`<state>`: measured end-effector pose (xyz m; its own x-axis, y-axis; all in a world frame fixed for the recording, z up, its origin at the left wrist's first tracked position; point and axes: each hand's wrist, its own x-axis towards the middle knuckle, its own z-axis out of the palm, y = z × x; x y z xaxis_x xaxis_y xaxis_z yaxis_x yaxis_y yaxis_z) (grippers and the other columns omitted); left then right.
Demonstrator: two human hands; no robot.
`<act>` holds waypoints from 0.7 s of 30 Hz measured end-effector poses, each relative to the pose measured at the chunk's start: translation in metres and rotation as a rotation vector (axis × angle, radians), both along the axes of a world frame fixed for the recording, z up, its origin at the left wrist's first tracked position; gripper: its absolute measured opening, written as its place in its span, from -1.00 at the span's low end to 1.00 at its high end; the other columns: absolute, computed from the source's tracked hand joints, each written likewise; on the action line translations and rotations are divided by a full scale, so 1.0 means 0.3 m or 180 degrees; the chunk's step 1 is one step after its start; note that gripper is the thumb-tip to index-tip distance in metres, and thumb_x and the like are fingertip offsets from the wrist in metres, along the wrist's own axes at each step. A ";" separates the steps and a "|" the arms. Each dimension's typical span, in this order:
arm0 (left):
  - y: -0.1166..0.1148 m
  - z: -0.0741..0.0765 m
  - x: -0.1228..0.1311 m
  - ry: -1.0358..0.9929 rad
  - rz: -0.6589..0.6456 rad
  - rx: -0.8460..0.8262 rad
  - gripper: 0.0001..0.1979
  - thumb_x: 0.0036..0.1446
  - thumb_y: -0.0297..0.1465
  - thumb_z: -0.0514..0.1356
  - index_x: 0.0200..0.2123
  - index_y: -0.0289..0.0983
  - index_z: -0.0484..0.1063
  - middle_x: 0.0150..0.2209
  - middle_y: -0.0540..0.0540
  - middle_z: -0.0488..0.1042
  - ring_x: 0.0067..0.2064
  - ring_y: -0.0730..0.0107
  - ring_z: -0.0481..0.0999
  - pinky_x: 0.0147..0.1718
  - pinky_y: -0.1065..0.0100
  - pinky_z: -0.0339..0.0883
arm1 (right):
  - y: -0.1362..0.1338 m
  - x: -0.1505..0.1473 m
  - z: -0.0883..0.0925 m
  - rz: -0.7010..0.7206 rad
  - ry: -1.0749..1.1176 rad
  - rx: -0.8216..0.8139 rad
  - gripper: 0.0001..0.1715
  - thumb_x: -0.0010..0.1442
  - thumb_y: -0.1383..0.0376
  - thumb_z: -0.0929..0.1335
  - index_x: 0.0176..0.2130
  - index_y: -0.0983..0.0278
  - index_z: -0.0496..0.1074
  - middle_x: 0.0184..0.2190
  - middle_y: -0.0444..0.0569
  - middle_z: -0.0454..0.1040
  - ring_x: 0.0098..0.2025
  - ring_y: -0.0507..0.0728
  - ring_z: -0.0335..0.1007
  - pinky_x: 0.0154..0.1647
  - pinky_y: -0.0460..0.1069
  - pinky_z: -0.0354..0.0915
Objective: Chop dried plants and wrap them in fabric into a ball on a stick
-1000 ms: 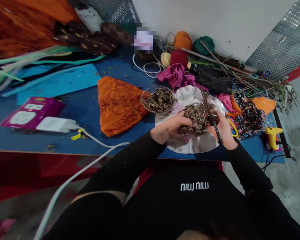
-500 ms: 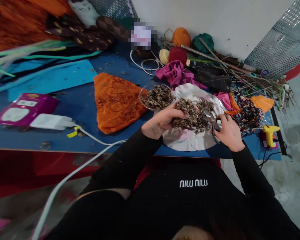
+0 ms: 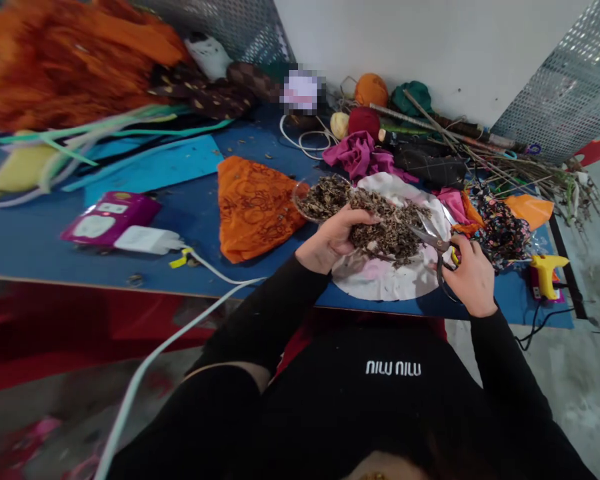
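Blue desk (image 3: 40,247) is cluttered: orange cloth (image 3: 253,203) centre frame, white plate (image 3: 385,280) right of centre, bowl (image 3: 320,197) at its upper-left rim, glue gun (image 3: 545,273) far right. Dried bits (image 3: 387,223) heaped on plate; left hand (image 3: 330,240) fingers curled round a clump, hiding part. Right hand (image 3: 473,273) fingers clenched through scissors (image 3: 433,240) handles. Vs 1 s ago scissors dropped from upright: long axis lower right to upper left, tips at heap

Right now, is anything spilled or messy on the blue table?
Yes. Small brown crumbs lie scattered on the blue tabletop around the orange patterned cloth, away from the round white cloth. There the left hand grips a clump of dried brown plant bits and the right hand holds grey metal scissors.
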<state>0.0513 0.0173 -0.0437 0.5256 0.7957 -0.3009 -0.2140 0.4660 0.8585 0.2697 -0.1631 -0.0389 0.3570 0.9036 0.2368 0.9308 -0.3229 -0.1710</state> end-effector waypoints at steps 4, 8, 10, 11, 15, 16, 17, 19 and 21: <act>0.094 0.096 -0.043 -0.0624 0.1048 -0.0094 -0.64 -0.34 -0.33 0.43 -0.37 -0.21 0.47 -0.38 0.06 0.58 -0.31 0.42 0.47 -0.33 0.37 0.43 | 0.004 -0.005 -0.032 0.0061 0.0351 0.0259 -0.45 0.21 -0.02 0.42 0.08 0.21 0.46 -0.12 0.10 0.55 -0.17 0.30 0.54 -0.20 0.10 0.39; 0.152 0.138 -0.080 -0.0639 0.1520 0.0374 -0.69 -0.12 -0.19 0.42 -0.33 -0.12 0.43 -0.30 0.06 0.60 -0.04 0.27 0.50 -0.12 0.30 0.46 | 0.011 -0.014 -0.065 0.0139 0.0607 0.0242 -0.43 0.21 -0.05 0.41 0.08 0.21 0.47 -0.09 0.12 0.56 -0.14 0.31 0.52 -0.15 0.14 0.42; 0.107 0.121 -0.051 -0.0440 0.1036 0.0303 -0.63 -0.16 -0.21 0.45 -0.27 -0.16 0.48 -0.29 0.01 0.61 -0.03 0.19 0.55 -0.10 0.24 0.48 | 0.013 -0.011 -0.072 0.0162 0.0780 0.0285 -0.40 0.22 -0.07 0.40 0.09 0.23 0.47 -0.12 0.12 0.56 -0.14 0.31 0.51 -0.10 0.16 0.43; 0.071 0.106 -0.027 -0.0316 0.0816 0.0272 -0.60 -0.20 -0.22 0.46 -0.27 -0.18 0.48 -0.31 0.00 0.61 -0.08 0.19 0.58 -0.10 0.21 0.50 | 0.012 -0.007 -0.072 0.0198 0.0884 0.0305 -0.39 0.23 -0.07 0.40 0.11 0.24 0.47 -0.13 0.12 0.55 -0.14 0.31 0.50 -0.09 0.17 0.43; -0.056 0.035 0.056 0.0116 -0.0060 0.0550 -0.52 -0.30 -0.33 0.50 -0.23 -0.28 0.50 -0.28 -0.09 0.62 -0.13 0.14 0.63 -0.01 0.15 0.52 | -0.001 0.025 -0.045 0.0628 0.1364 0.0156 -0.34 0.28 -0.04 0.36 0.22 0.26 0.41 -0.11 0.10 0.52 -0.13 0.27 0.48 -0.05 0.16 0.43; -0.068 0.022 0.064 0.0187 -0.0188 0.0687 -0.50 -0.30 -0.35 0.51 -0.21 -0.29 0.51 -0.25 -0.11 0.63 -0.10 0.11 0.64 0.01 0.15 0.51 | -0.005 0.034 -0.035 0.0752 0.1460 0.0051 -0.34 0.29 -0.03 0.36 0.24 0.25 0.40 -0.10 0.09 0.52 -0.14 0.26 0.47 -0.06 0.14 0.43; -0.073 0.012 0.067 0.0234 -0.0290 0.0832 -0.48 -0.29 -0.37 0.51 -0.18 -0.30 0.52 -0.22 -0.13 0.63 -0.07 0.08 0.64 0.03 0.16 0.51 | -0.009 0.042 -0.025 0.0865 0.1517 -0.0057 -0.33 0.28 -0.03 0.36 0.25 0.24 0.39 -0.09 0.09 0.51 -0.14 0.26 0.47 -0.07 0.13 0.43; -0.067 -0.002 0.065 0.0282 -0.0470 0.1092 -0.42 -0.27 -0.38 0.51 -0.09 -0.31 0.53 -0.15 -0.16 0.63 -0.01 0.04 0.63 0.08 0.16 0.49 | -0.012 0.054 -0.007 0.1091 0.1538 -0.0269 -0.30 0.26 -0.05 0.39 0.24 0.23 0.37 -0.04 0.11 0.51 -0.09 0.28 0.47 -0.06 0.13 0.43; -0.057 -0.012 0.060 0.0322 -0.0637 0.1233 -0.32 -0.24 -0.38 0.49 0.04 -0.33 0.52 -0.11 -0.17 0.63 0.04 0.01 0.61 0.12 0.13 0.47 | -0.009 0.059 0.005 0.1285 0.1521 -0.0412 -0.26 0.24 -0.08 0.42 0.25 0.24 0.35 0.04 0.15 0.50 0.01 0.33 0.46 0.02 0.16 0.41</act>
<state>0.0693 0.0002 -0.0473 0.6640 0.7454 -0.0586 -0.0581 0.1297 0.9899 0.2873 -0.1658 -0.0376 0.0214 0.9996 0.0156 0.8142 -0.0084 -0.5805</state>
